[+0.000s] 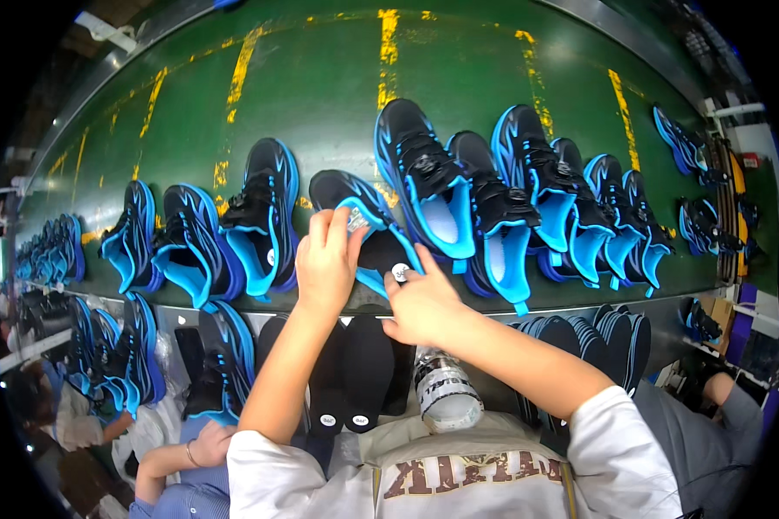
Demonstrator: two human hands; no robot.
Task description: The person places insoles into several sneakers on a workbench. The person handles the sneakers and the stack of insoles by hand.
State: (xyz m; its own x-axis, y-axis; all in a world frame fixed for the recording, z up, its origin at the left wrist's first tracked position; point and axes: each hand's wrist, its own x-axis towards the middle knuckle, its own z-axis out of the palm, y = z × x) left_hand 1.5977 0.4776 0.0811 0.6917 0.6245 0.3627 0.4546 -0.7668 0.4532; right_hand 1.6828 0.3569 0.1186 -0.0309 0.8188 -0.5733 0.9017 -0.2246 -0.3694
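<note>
A black and blue sneaker point(334, 184) lies on the green surface in front of me, its toe pointing away. My left hand point(326, 264) is closed on the sneaker's opening at its left side, by the tongue. A black insole point(379, 251) with a round white sticker sits partly inside the opening. My right hand point(424, 303) has its fingers at the insole's heel end beside the sticker, gripping it along with the sneaker's blue collar. Part of the sneaker's heel is hidden behind my hands.
Matching sneakers stand left and right on the green conveyor point(320, 86), close to my hands. Along the near edge lie black insoles point(368, 372) and a stack of insoles point(619, 342). A roll of clear tape point(450, 402) stands before me. Co-workers sit at both sides.
</note>
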